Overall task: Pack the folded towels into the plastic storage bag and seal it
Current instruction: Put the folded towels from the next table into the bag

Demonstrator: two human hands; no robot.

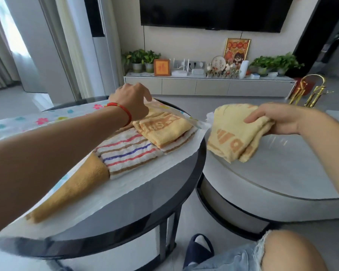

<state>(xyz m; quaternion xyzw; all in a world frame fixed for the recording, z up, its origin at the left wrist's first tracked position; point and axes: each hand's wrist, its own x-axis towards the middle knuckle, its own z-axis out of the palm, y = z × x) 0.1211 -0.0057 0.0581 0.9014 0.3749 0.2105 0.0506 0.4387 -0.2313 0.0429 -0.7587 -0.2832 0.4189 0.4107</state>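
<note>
A clear plastic storage bag (180, 155) lies flat on the dark round table (176, 184). Inside it I see an orange towel (76, 182), a striped towel (129, 151) and a folded yellow towel (162, 128) on top. My left hand (133, 100) pinches the upper edge of the bag's mouth (192, 120) and lifts it. My right hand (278, 118) grips a second folded yellow towel (233, 133) with orange letters, held just over the grey round table (282, 173) to the right of the bag's mouth.
A flower-patterned sheet (37, 120) covers the far left of the dark table. My knee (282, 253) and a dark slipper (198, 249) are below the tables. A TV cabinet (204, 85) with plants stands at the far wall. A golden metal object (309, 90) stands at the right.
</note>
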